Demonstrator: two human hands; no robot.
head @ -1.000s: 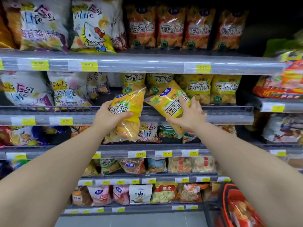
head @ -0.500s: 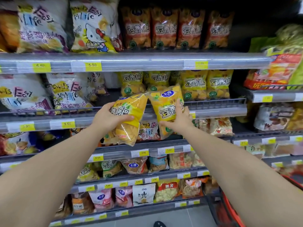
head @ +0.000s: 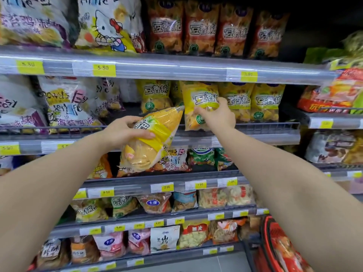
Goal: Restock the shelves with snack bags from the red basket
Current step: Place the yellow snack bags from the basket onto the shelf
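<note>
My left hand (head: 125,132) grips a yellow snack bag (head: 155,142), tilted, in front of the second shelf's rail. My right hand (head: 218,114) holds a second yellow snack bag (head: 198,101) upright on the second shelf (head: 265,138), among a row of matching yellow bags (head: 265,103). The red basket (head: 279,246) sits at the bottom right beside my right forearm, with bags inside.
Orange-red bags (head: 200,30) line the top shelf, large white bags (head: 64,103) fill the left side. Lower shelves carry small mixed snack packs (head: 165,239). Yellow price tags (head: 104,69) run along the rails. A second shelving unit (head: 334,122) adjoins on the right.
My right hand has pushed its yellow bag up and back onto the second shelf, now upright in the row. My left hand's bag has tipped more sideways and stayed in front of the rail.
</note>
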